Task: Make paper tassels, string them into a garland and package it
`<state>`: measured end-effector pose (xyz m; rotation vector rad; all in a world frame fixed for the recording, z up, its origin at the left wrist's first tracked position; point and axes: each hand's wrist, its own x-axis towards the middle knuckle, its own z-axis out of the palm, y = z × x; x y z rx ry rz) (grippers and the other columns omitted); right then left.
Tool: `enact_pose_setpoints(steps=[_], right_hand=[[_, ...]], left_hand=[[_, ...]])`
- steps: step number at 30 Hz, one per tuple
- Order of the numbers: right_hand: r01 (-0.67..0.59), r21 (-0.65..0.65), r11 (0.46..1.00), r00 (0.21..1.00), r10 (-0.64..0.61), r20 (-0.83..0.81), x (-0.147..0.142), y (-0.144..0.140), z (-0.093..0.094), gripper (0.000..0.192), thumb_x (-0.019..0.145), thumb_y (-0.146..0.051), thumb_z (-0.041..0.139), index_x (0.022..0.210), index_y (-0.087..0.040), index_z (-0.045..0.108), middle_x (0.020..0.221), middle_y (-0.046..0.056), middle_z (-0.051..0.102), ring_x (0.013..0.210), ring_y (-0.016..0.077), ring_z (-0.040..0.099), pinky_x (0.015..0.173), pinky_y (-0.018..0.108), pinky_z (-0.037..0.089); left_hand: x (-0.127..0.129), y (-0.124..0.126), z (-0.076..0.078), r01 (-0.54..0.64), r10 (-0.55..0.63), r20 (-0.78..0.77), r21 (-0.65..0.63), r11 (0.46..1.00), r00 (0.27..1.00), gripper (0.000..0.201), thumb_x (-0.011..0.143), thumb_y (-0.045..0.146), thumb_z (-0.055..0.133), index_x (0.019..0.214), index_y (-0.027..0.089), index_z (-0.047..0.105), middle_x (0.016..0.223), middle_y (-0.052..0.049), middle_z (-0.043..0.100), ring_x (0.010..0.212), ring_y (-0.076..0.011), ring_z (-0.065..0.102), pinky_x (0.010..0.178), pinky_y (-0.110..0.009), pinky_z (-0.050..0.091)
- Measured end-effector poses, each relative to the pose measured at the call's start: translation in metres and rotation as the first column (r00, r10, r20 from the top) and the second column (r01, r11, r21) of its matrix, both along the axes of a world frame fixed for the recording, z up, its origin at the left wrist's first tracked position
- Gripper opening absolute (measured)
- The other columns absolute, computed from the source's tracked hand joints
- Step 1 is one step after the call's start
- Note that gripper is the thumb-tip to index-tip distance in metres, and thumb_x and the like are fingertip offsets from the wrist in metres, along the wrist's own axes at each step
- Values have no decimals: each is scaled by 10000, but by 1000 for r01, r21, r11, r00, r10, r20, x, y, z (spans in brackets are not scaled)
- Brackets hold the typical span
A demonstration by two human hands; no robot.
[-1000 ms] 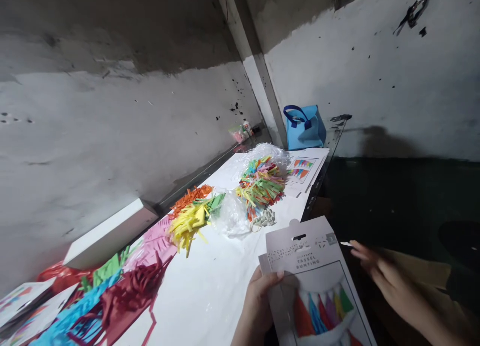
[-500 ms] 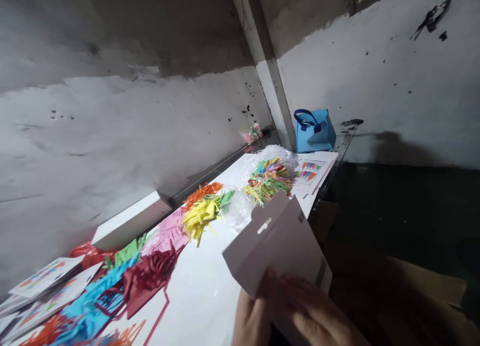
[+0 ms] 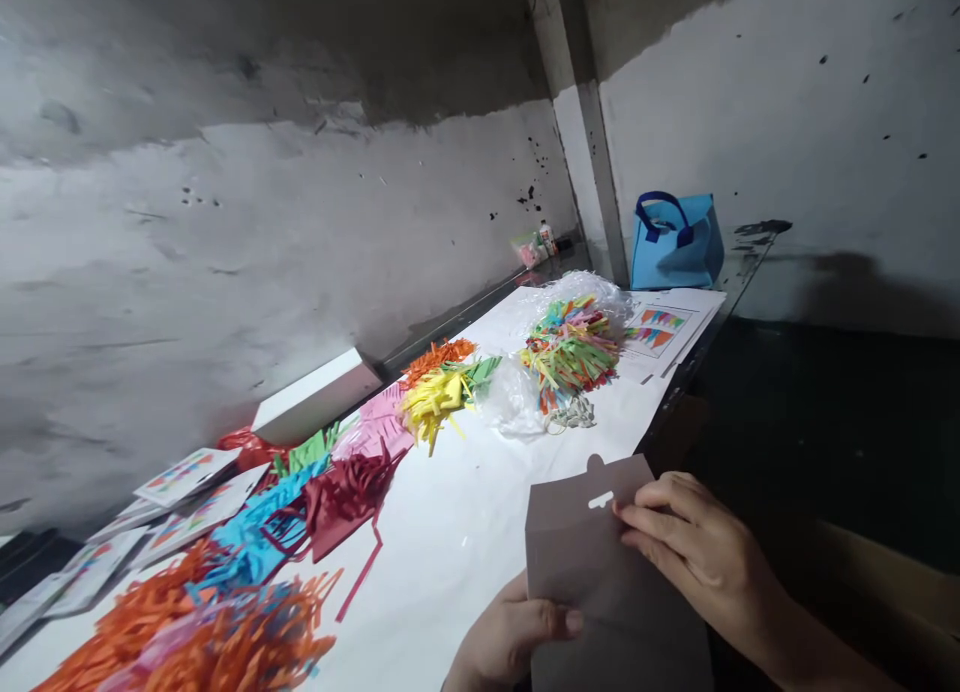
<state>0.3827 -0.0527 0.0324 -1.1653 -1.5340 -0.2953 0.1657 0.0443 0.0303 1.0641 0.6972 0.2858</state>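
A grey cardboard package [image 3: 592, 572] with a hang slot at its top is held over the near right edge of the white table [image 3: 457, 532], its plain back facing me. My left hand [image 3: 510, 637] grips its lower left edge, thumb on top. My right hand [image 3: 697, 552] rests on its upper right part, fingers pressed near the slot.
Piles of cut paper fringe lie along the table: orange [image 3: 187, 632], blue and dark red [image 3: 300, 517], yellow [image 3: 431, 402], mixed colours on clear plastic [image 3: 574, 347]. A white box [image 3: 315, 397], printed cards [image 3: 187, 472] and a blue bag [image 3: 675, 242] stand by the wall. A printed sheet [image 3: 664, 327] lies far right.
The package was flipped from its printed front to its plain back. My right hand came from the right onto it. The view shifted left.
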Motion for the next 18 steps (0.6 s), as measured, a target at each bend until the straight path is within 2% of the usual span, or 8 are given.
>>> enact_pose_setpoints(steps=[5, 9, 12, 15, 17, 18], right_hand=[[-143, -121, 982, 989, 140, -37, 11, -2, 8, 105, 959, -131, 634, 918, -180, 717, 773, 19, 663, 729, 140, 620, 652, 232, 535], [-180, -97, 979, 982, 173, -78, 12, 0, 5, 89, 951, -132, 651, 953, -197, 711, 788, 15, 675, 737, 141, 624, 645, 238, 534], [-96, -22, 995, 992, 94, -81, 6, -1, -3, 115, 947, -110, 633, 946, -211, 689, 775, 12, 660, 750, 153, 622, 702, 274, 544], [-1, 21, 1000, 980, 5, -200, 7, -10, -18, 93, 978, -178, 587, 933, -232, 647, 827, 25, 645, 806, 167, 636, 719, 272, 551], [127, -20, 992, 926, -126, -355, 20, -22, -38, 69, 988, -237, 569, 934, -244, 611, 881, 33, 642, 818, 169, 649, 683, 255, 552], [200, -89, 976, 886, -218, -409, 30, -29, -53, 66, 985, -266, 572, 931, -247, 604, 901, 37, 649, 814, 172, 659, 663, 254, 553]], left_hand=[[4, 1, -1, 22, -17, 107, -47, 999, 994, 361, 574, 190, 763, 925, 153, 840, 802, -60, 794, 780, -269, 696, 733, -335, 473], [11, -5, 2, -33, 43, 102, -103, 994, 994, 268, 554, 180, 770, 810, 136, 835, 697, -51, 764, 673, -226, 669, 680, -310, 474], [17, -10, 3, -96, 108, 65, -161, 982, 992, 228, 556, 236, 808, 752, 120, 819, 670, -64, 755, 639, -226, 669, 646, -308, 477], [18, -11, 4, -176, 181, 19, -166, 970, 983, 395, 546, 288, 847, 891, 97, 822, 721, -93, 774, 697, -270, 708, 644, -313, 486], [13, -9, 5, -248, 249, -7, -124, 961, 968, 435, 543, 294, 865, 923, 89, 814, 741, -105, 782, 702, -272, 714, 647, -312, 492], [8, -7, 6, -285, 284, -20, -99, 953, 959, 416, 552, 294, 867, 910, 89, 811, 744, -108, 784, 687, -266, 711, 640, -311, 492]])
